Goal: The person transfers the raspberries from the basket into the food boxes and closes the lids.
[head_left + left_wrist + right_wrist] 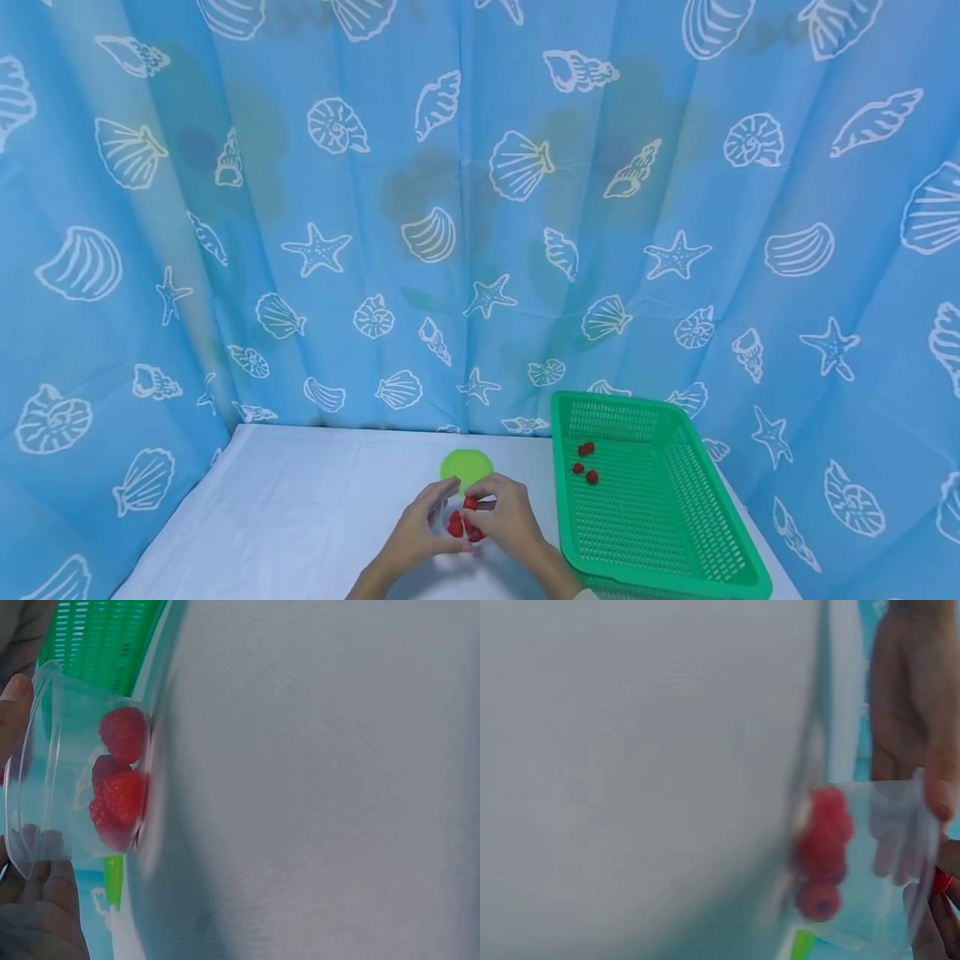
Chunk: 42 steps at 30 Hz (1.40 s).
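My left hand (pixel 412 529) holds a clear plastic cup (pixel 79 712) by its upper part, thumb on the near side and fingers round the far side. Several red raspberries (pixel 122 735) lie in the bottom of the cup, which stands upright on the white table. Over the cup's mouth, my right hand (pixel 513 517) pinches one raspberry (pixel 941 881) between thumb and fingers. Just beyond the hands lies a round lime-green lid (pixel 465 468).
To the right stands a green slotted plastic basket (pixel 637 517). Several raspberries (pixel 592 477) lie near its left wall. A white cloth (pixel 315 500) covers the table, and a blue curtain (pixel 465 208) with shell drawings hangs behind and at both sides.
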Each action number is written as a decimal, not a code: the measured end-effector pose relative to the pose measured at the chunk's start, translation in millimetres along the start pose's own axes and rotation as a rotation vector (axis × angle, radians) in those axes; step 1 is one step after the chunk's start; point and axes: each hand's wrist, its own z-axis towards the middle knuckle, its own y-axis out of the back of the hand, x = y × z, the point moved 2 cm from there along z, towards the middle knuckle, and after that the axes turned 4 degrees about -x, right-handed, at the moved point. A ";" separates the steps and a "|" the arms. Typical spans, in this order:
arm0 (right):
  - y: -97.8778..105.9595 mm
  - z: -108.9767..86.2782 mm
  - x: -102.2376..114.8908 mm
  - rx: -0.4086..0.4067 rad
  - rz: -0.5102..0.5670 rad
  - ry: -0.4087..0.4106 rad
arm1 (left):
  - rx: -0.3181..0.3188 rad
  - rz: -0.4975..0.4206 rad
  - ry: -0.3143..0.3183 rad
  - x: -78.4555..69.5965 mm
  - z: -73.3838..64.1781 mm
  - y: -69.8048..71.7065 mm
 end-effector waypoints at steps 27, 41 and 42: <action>9.3 -3.6 17.2 0.020 -0.086 0.045 | 0.001 -0.008 -0.009 0.7 2.8 -2.2; 143.9 64.7 59.0 -0.194 0.095 0.063 | 0.003 0.010 0.074 -1.7 2.0 -1.6; 151.6 70.0 48.5 -0.190 0.085 0.068 | 0.004 0.013 0.073 -1.5 2.0 -1.6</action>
